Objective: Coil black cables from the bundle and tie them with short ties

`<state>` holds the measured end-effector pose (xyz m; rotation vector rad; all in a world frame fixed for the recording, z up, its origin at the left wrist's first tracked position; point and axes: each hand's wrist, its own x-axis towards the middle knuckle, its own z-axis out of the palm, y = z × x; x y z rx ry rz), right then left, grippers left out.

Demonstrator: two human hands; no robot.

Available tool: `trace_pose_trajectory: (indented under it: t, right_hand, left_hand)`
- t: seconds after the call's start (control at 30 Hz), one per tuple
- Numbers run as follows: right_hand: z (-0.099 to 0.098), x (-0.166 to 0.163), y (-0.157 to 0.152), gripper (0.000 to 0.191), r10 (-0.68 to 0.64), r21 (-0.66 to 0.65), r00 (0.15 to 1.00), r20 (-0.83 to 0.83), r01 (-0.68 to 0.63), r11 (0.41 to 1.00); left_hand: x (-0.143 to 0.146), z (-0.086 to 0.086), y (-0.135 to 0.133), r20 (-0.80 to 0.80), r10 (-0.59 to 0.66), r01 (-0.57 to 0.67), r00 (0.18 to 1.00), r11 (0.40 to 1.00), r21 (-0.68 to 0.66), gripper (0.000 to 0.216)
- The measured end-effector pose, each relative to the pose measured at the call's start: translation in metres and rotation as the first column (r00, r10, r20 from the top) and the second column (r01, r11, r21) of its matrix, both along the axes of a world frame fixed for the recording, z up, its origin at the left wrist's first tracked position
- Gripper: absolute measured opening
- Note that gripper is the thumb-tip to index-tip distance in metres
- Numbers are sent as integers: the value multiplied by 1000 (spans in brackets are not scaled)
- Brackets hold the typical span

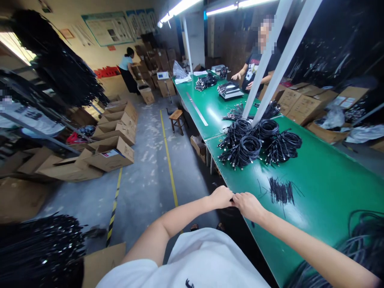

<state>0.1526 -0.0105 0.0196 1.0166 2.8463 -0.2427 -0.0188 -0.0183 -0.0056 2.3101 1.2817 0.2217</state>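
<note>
head cam: l hand (221,197) & r hand (247,204) meet by desk (324,176) edge, fingers pinched on a small dark bit (232,198) btwn them, mostly hidden, can't tell its long axis. black strand pile (281,191) lies on desk, right of r hand, the nearer one.

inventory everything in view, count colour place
table: one, green, right side
cable coils: several, black, on table
short strands: one pile, black, on table
metal strip: one, silver, far table
stool: one, brown, left of table
cardboard boxes: many, brown, both sides
hanging cables: many, black, upper left
floor lines: two, yellow, yellow-black, left
posts: three, white, by table
lamps: at least two, white, overhead
other people: at least two, mixed clothing, background
hands: two, bare, holding a small dark item
</note>
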Motion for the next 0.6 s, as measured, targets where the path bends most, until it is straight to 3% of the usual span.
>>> trace_pose_trajectory:
  t: [0.07, 0.13, 0.2, 0.27, 0.37, 0.43, 0.53, 0.6]
  right_hand:
    - [-5, -1, 4, 19, -148, -75, 989, -29, 146, 986]
    - [-12, -1, 7, 18, -275, -119, 960, -58, 267, 956]
    - [-20, -2, 9, 20, -394, -163, 914, -96, 376, 912]
    - [-27, -3, 8, 24, -520, -233, 841, -153, 480, 846]
    - [-34, -4, 1, 29, -685, -387, 680, -261, 576, 720]
    - [-36, -5, -5, 30, -778, -536, 543, -317, 574, 619]
    - [-39, -3, -15, 32, -893, -781, 335, -299, 453, 431]
    - [-39, 1, -22, 34, -944, -893, 230, -235, 332, 303]
  left_hand:
    - [14, -12, -4, 34, 227, -223, 973, 970, -100, 27]
    - [28, -24, -11, 225, 452, -378, 863, 874, -304, 24]
    - [39, -35, -17, 417, 625, -334, 660, 741, -583, 19]
    - [46, -41, -19, 491, 731, -242, 474, 644, -726, 5]
    - [55, -45, -16, 521, 776, -292, 355, 622, -727, 26]
    - [60, -46, -15, 527, 790, -349, 313, 612, -710, 25]
    - [63, -47, -18, 513, 794, -382, 327, 607, -696, 13]
    - [63, -46, -23, 542, 757, -336, 365, 650, -682, 12]
